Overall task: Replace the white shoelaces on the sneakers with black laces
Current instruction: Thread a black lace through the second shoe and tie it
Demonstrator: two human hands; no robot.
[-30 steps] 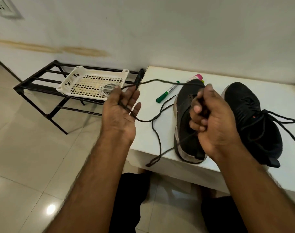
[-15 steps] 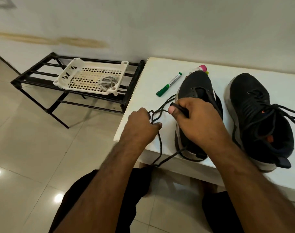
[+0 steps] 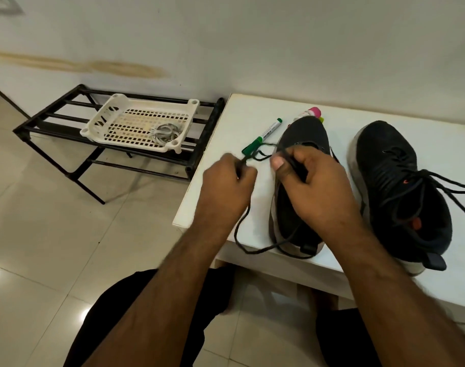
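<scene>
Grip: we record the left hand [image 3: 226, 181] curled round the black lace [image 3: 240, 229], and the right hand [image 3: 313, 181] pinching the same lace at the left sneaker [image 3: 302, 139] (thumb on top, fingers folded). This sneaker lies on the white table [image 3: 242, 117], long axis running away from us, toe toward the wall. The lace loops off the near table edge. The right sneaker [image 3: 395, 165], already laced black, lies parallel beside it. Further: green marker [image 3: 263, 136] just left; white basket [image 3: 107, 117] holding the white laces [image 3: 165, 132], on a black rack [image 3: 54, 102].
</scene>
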